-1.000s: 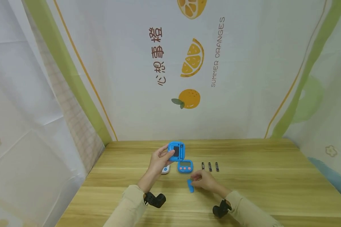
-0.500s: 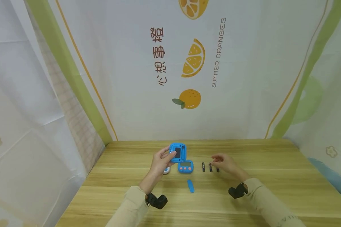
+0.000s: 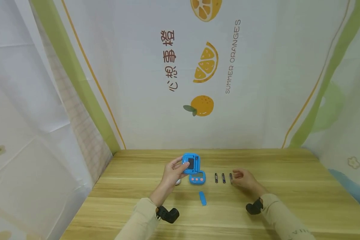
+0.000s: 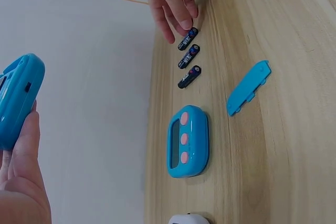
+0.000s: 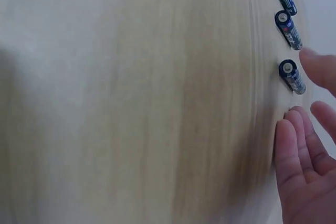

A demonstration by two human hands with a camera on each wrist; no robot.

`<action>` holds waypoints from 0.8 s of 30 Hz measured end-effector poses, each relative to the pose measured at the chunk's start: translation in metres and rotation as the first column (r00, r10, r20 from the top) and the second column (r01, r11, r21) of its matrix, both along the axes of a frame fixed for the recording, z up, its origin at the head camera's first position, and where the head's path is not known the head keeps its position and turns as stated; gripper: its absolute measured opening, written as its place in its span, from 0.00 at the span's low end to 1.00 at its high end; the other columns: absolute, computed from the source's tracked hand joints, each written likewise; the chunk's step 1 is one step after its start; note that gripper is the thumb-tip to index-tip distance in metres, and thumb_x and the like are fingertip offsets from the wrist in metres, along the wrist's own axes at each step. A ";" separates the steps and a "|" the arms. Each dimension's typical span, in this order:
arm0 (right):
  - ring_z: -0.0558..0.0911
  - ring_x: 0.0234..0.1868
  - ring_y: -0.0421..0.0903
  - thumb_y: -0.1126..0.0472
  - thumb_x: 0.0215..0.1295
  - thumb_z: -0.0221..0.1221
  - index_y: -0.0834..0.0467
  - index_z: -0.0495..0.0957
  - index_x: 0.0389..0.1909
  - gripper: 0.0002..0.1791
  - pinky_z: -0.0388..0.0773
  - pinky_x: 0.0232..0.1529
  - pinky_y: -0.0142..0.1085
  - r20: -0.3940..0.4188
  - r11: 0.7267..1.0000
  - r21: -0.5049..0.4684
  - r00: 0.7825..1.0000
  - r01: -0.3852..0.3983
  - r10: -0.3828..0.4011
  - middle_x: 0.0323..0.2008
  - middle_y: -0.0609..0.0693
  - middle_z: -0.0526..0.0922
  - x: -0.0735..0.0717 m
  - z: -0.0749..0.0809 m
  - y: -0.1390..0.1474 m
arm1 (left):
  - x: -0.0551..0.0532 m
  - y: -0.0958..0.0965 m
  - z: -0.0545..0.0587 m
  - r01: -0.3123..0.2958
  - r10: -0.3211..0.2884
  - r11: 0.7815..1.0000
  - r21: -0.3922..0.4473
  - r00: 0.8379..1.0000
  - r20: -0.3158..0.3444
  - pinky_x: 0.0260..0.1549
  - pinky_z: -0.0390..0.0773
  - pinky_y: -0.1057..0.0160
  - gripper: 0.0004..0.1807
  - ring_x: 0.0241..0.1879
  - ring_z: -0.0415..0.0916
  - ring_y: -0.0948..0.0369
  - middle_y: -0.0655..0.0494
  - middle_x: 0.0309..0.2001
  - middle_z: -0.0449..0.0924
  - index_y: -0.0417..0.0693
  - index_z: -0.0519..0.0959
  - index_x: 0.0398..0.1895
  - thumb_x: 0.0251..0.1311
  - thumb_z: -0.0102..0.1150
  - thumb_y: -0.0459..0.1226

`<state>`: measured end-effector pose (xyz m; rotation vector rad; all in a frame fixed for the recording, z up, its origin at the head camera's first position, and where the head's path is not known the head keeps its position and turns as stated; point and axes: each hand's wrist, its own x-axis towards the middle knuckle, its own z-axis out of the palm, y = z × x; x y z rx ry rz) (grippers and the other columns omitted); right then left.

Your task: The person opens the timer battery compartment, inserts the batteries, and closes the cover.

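Observation:
My left hand grips a blue digital timer, its back turned up and its battery slot uncovered, with the thumb over the back. Three small dark batteries lie in a row on the table. My right hand is at the rightmost battery, thumb and fingers spread to either side of it; in the right wrist view a gap shows between them and it. The middle battery and the left battery lie beside it. A blue battery cover rests nearer the person.
A second blue timer with pink buttons lies face up on the wooden table, below the held one. A white device, mostly hidden by the left hand in the head view, lies beside it. A printed curtain stands behind the table.
My right hand has left the battery cover, which lies on the table, and has moved right to the rightmost battery. My left hand keeps holding the timer, shifted slightly right and down.

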<state>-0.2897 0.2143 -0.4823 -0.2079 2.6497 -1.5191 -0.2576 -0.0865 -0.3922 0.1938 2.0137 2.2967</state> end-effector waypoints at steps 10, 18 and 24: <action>0.71 0.43 0.56 0.66 0.46 0.65 0.71 0.66 0.53 0.32 0.74 0.41 0.45 -0.032 0.991 0.101 0.995 -0.093 0.096 0.41 0.61 0.72 -0.005 0.000 0.003 | 0.003 0.000 0.001 0.007 -0.007 1.000 -0.005 1.000 0.002 0.39 0.77 0.60 0.27 0.40 0.77 0.54 0.38 0.46 0.75 0.37 0.63 0.60 0.57 0.55 0.35; 0.71 0.38 0.52 0.66 0.46 0.65 0.72 0.68 0.48 0.27 0.73 0.36 0.41 -0.030 0.990 0.111 0.996 -0.085 0.089 0.36 0.58 0.71 -0.004 -0.002 0.005 | 0.003 -0.001 -0.001 0.004 -0.004 1.000 -0.008 1.000 0.005 0.39 0.77 0.60 0.27 0.43 0.76 0.50 0.37 0.47 0.74 0.36 0.63 0.60 0.57 0.55 0.35; 0.73 0.37 0.51 0.66 0.47 0.64 0.73 0.67 0.49 0.28 0.75 0.36 0.40 -0.007 0.996 0.058 0.998 -0.069 0.069 0.36 0.58 0.73 -0.003 -0.001 0.005 | 0.002 -0.001 -0.003 0.005 -0.005 1.000 -0.010 1.000 0.010 0.39 0.78 0.61 0.27 0.39 0.78 0.54 0.38 0.45 0.75 0.35 0.63 0.59 0.57 0.56 0.35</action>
